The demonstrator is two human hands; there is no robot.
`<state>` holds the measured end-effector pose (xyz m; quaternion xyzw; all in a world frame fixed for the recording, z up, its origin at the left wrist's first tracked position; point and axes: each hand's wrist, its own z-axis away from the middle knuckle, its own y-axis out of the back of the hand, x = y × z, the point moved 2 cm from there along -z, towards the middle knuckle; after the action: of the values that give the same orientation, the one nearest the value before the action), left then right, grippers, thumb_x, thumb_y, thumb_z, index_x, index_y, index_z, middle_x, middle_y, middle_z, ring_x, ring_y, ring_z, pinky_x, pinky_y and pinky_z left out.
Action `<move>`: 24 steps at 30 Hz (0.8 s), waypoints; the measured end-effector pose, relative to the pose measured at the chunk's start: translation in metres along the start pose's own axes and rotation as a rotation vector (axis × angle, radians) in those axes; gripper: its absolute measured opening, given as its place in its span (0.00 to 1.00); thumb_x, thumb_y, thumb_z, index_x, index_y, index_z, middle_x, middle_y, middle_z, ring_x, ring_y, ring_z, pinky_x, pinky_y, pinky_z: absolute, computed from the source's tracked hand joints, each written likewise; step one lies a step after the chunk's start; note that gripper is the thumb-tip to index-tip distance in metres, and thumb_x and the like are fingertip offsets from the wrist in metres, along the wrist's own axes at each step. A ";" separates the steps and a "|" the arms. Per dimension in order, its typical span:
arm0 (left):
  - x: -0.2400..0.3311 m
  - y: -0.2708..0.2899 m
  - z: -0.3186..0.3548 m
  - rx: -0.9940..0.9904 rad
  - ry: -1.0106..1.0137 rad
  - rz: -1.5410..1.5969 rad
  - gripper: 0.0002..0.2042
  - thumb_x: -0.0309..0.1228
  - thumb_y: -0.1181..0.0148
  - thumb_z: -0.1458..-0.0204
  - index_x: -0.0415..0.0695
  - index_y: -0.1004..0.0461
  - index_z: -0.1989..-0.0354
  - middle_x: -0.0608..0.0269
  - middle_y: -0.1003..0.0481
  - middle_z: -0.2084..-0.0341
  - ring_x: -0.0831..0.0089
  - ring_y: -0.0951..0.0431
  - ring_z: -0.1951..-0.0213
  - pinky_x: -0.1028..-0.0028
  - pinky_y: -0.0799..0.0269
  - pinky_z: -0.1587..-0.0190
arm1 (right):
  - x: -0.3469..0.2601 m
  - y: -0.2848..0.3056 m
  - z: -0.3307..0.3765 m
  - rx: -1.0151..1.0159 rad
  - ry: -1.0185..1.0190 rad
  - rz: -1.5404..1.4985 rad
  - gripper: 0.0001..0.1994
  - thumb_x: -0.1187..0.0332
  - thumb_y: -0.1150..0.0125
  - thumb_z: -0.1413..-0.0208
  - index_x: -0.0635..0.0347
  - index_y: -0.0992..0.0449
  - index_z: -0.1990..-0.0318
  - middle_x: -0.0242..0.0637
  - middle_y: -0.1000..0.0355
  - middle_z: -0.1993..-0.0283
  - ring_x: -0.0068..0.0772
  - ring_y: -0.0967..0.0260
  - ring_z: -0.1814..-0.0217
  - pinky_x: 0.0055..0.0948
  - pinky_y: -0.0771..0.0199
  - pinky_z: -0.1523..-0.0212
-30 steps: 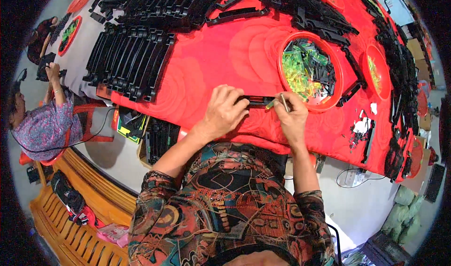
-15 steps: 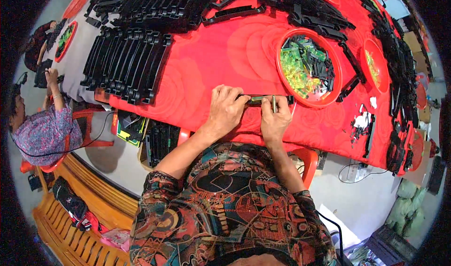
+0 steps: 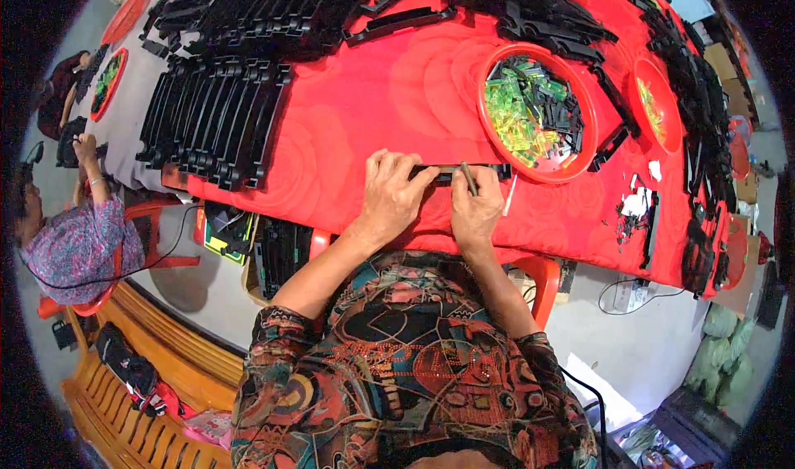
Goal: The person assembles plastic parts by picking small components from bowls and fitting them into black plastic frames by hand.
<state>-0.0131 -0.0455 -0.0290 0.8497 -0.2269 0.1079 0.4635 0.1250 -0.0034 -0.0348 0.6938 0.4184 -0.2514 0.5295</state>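
A long black plastic strip [image 3: 460, 171] lies flat on the red tablecloth [image 3: 356, 113], just in front of the red round tray [image 3: 571, 166] of green and black small parts. The left hand [image 3: 391, 194] is curled over the strip's left part, fingers pressing it down. The right hand [image 3: 474, 208] rests on the strip nearer the tray, fingers closed round a thin stick-like tool [image 3: 469, 179] whose tip meets the strip. The strip looks light, stiff and narrow, likely smooth enough to skid on the cloth, so pinning it near each end should steady it best. Farther from the tray, to its left, rows of similar black strips [image 3: 211, 117] lie stacked.
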 end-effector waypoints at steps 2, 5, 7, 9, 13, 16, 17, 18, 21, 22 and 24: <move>0.005 0.001 -0.004 -0.002 -0.049 -0.089 0.11 0.28 0.45 0.59 0.48 0.26 0.64 0.61 0.33 0.67 0.64 0.33 0.61 0.59 0.42 0.52 | -0.001 0.002 0.002 0.001 0.068 0.073 0.03 0.74 0.44 0.52 0.62 0.31 0.70 0.44 0.35 0.70 0.45 0.35 0.70 0.37 0.35 0.69; 0.006 0.003 0.003 -0.037 -0.041 -0.178 0.12 0.28 0.46 0.59 0.47 0.26 0.63 0.58 0.33 0.65 0.62 0.33 0.60 0.55 0.43 0.49 | -0.009 0.000 0.006 -0.059 0.187 0.149 0.06 0.75 0.46 0.52 0.63 0.30 0.66 0.46 0.35 0.66 0.49 0.35 0.63 0.41 0.33 0.66; 0.006 0.002 0.004 -0.047 -0.046 -0.169 0.12 0.28 0.46 0.59 0.47 0.26 0.63 0.57 0.33 0.64 0.62 0.33 0.60 0.54 0.43 0.49 | -0.013 0.005 0.005 -0.112 0.160 0.161 0.08 0.75 0.46 0.53 0.62 0.31 0.63 0.46 0.35 0.63 0.50 0.34 0.63 0.41 0.32 0.67; 0.006 0.000 0.004 -0.064 -0.045 -0.168 0.12 0.28 0.46 0.59 0.47 0.26 0.63 0.56 0.33 0.64 0.61 0.33 0.59 0.53 0.43 0.48 | -0.014 0.009 0.006 -0.100 0.184 0.164 0.11 0.76 0.45 0.54 0.61 0.30 0.60 0.44 0.35 0.62 0.47 0.32 0.66 0.39 0.30 0.71; 0.008 0.002 -0.001 -0.057 -0.029 -0.144 0.14 0.24 0.45 0.60 0.47 0.26 0.61 0.56 0.32 0.63 0.59 0.32 0.60 0.55 0.42 0.49 | -0.010 0.011 0.010 -0.130 0.276 0.220 0.14 0.72 0.43 0.54 0.58 0.32 0.58 0.41 0.36 0.60 0.44 0.30 0.72 0.39 0.29 0.77; 0.007 0.003 -0.002 -0.119 -0.004 -0.118 0.12 0.25 0.46 0.59 0.45 0.26 0.62 0.56 0.32 0.63 0.59 0.34 0.58 0.53 0.44 0.47 | -0.011 0.010 0.008 -0.285 0.254 0.388 0.17 0.71 0.44 0.55 0.59 0.34 0.54 0.41 0.38 0.60 0.44 0.29 0.73 0.39 0.27 0.77; 0.006 0.003 -0.002 -0.104 -0.013 -0.112 0.12 0.25 0.46 0.59 0.45 0.26 0.62 0.56 0.32 0.63 0.59 0.34 0.58 0.53 0.44 0.47 | -0.009 0.009 0.008 -0.296 0.254 0.389 0.17 0.70 0.44 0.55 0.59 0.34 0.55 0.41 0.38 0.60 0.44 0.29 0.74 0.40 0.27 0.77; 0.004 0.001 -0.001 -0.122 -0.008 -0.115 0.12 0.25 0.46 0.59 0.45 0.26 0.63 0.56 0.32 0.63 0.59 0.34 0.58 0.53 0.44 0.47 | -0.008 0.008 0.006 -0.310 0.260 0.391 0.17 0.71 0.44 0.55 0.60 0.34 0.55 0.42 0.38 0.60 0.45 0.29 0.74 0.40 0.27 0.76; 0.004 0.002 0.001 -0.156 0.005 -0.117 0.13 0.24 0.47 0.59 0.45 0.26 0.63 0.56 0.32 0.63 0.59 0.34 0.57 0.53 0.45 0.47 | -0.008 0.010 0.005 -0.355 0.261 0.386 0.17 0.71 0.44 0.55 0.60 0.34 0.54 0.43 0.38 0.59 0.46 0.30 0.73 0.41 0.27 0.76; 0.004 0.001 0.001 -0.161 -0.008 -0.133 0.13 0.25 0.47 0.59 0.45 0.27 0.62 0.56 0.33 0.63 0.59 0.34 0.57 0.53 0.45 0.47 | -0.009 0.010 0.004 -0.378 0.256 0.381 0.18 0.71 0.44 0.56 0.60 0.33 0.54 0.44 0.38 0.59 0.47 0.29 0.73 0.41 0.27 0.75; 0.004 0.002 0.000 -0.170 -0.020 -0.156 0.13 0.25 0.47 0.60 0.46 0.27 0.62 0.56 0.33 0.63 0.59 0.34 0.57 0.53 0.44 0.47 | -0.009 0.012 0.003 -0.366 0.274 0.361 0.18 0.71 0.44 0.56 0.59 0.33 0.54 0.44 0.38 0.59 0.48 0.30 0.73 0.42 0.27 0.75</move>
<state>-0.0100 -0.0478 -0.0263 0.8234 -0.1731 0.0433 0.5387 0.1304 -0.0098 -0.0225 0.6774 0.3941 0.0226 0.6207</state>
